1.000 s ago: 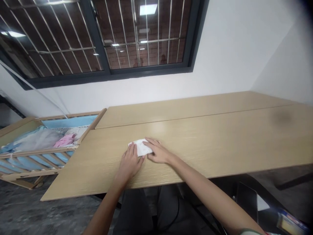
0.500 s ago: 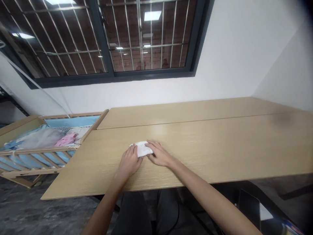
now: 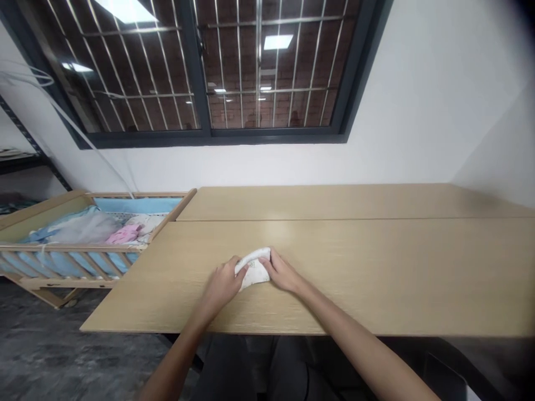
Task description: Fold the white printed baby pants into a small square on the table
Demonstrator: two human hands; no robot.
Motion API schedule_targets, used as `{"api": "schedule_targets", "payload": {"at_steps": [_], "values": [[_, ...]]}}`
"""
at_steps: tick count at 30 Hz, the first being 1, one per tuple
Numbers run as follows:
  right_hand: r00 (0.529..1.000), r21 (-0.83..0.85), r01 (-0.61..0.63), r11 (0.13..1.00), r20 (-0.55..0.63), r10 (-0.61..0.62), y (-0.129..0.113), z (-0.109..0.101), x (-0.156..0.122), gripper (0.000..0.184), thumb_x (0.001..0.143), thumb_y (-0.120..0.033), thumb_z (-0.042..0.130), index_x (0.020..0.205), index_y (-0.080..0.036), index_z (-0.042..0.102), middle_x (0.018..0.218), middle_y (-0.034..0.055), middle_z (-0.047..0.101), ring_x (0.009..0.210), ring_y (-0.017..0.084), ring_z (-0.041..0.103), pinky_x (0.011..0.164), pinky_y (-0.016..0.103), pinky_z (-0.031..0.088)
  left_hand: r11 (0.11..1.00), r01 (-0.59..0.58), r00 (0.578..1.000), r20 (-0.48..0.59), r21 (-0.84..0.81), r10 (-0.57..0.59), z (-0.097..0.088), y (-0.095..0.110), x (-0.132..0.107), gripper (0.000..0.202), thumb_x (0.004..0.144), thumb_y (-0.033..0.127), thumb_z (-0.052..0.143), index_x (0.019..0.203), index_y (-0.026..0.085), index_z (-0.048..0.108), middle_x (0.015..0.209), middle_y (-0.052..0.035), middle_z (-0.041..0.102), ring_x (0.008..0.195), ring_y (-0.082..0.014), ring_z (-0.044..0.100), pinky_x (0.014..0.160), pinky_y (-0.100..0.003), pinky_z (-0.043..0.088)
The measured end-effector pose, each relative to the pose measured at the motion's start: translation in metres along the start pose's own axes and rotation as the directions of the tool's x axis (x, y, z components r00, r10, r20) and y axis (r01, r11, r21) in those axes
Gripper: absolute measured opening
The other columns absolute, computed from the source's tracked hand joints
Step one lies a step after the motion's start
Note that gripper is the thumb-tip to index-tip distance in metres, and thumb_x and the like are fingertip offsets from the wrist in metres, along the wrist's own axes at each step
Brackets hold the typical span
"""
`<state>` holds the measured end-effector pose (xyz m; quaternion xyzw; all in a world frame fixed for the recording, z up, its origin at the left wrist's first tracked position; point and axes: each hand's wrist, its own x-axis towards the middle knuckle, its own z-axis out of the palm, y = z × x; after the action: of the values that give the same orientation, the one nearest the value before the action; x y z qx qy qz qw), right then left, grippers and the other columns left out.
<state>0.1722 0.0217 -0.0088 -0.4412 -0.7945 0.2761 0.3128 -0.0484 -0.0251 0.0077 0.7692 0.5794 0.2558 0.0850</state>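
Note:
Between my two hands is a small white folded cloth [image 3: 256, 272] with a faint print, its upper edge bent into a curve. My left hand [image 3: 224, 283] grips its left end, thumb on the near face and fingers behind. On the right end, my right hand [image 3: 282, 272] pinches it the same way, thumb in front. The cloth is tilted up, just over or against the light wood table [image 3: 359, 273]; whether its lower edge touches the top I cannot tell. Its far side is hidden.
A wooden crib [image 3: 83, 250] with blue lining stands left of the table, holding a pink cloth [image 3: 124, 234] and pale bedding. Behind the table are a white wall [image 3: 401, 139] and a barred window [image 3: 267, 72]. A dark chair [image 3: 443, 362] shows at lower right.
The cloth lay flat under my hands before; now it is lifted and tilted, with my thumbs on its near face. The head view has shifted slightly.

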Motion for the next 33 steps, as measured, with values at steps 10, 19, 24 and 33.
{"api": "schedule_targets", "payload": {"at_steps": [10, 19, 24, 33], "values": [[0.996, -0.046, -0.014, 0.999, 0.092, 0.018, -0.011, -0.010, 0.050, 0.031, 0.101, -0.045, 0.049, 0.112, -0.018, 0.061, 0.095, 0.0072, 0.073, 0.079, 0.020, 0.067, 0.068, 0.030, 0.051, 0.948, 0.188, 0.972, -0.093, -0.256, -0.217, 0.024, 0.017, -0.022, 0.043, 0.097, 0.033, 0.048, 0.138, 0.019, 0.045, 0.121, -0.0141, 0.069, 0.100, -0.0270, 0.071, 0.084, -0.041, 0.057], [0.983, -0.434, 0.152, 0.888, 0.162, -0.089, -0.007, 0.000, 0.065, 0.033, 0.105, -0.035, 0.045, 0.115, -0.013, 0.068, 0.115, 0.0174, 0.068, 0.111, 0.027, 0.064, 0.100, 0.040, 0.047, 0.985, -0.109, 0.955, -0.261, 0.130, 0.140, 0.055, 0.050, -0.059, 0.044, 0.098, 0.033, 0.046, 0.138, 0.016, 0.052, 0.144, -0.0161, 0.058, 0.132, -0.0327, 0.053, 0.108, -0.052, 0.045], [0.923, -0.352, 0.353, 0.867, 0.285, -0.260, -0.042, -0.007, 0.042, 0.048, 0.107, -0.045, 0.038, 0.148, -0.023, 0.050, 0.151, 0.0129, 0.050, 0.141, 0.027, 0.045, 0.118, 0.046, 0.032, 0.971, -0.132, 0.946, -0.267, 0.200, 0.184, 0.066, 0.054, -0.066, 0.048, 0.098, 0.033, 0.047, 0.141, 0.015, 0.053, 0.142, -0.0173, 0.058, 0.131, -0.0354, 0.052, 0.105, -0.053, 0.047], [0.747, -0.110, 0.340, 0.934, 0.635, -0.197, -0.037, -0.007, 0.027, 0.054, 0.108, -0.053, 0.026, 0.158, -0.033, 0.036, 0.167, -0.0014, 0.025, 0.156, 0.022, 0.018, 0.127, 0.041, 0.008, 0.968, -0.136, 0.947, -0.259, 0.210, 0.189, 0.060, 0.055, -0.067, 0.040, 0.096, 0.029, 0.048, 0.130, 0.011, 0.060, 0.129, -0.0162, 0.066, 0.120, -0.0341, 0.059, 0.102, -0.050, 0.050]]}}
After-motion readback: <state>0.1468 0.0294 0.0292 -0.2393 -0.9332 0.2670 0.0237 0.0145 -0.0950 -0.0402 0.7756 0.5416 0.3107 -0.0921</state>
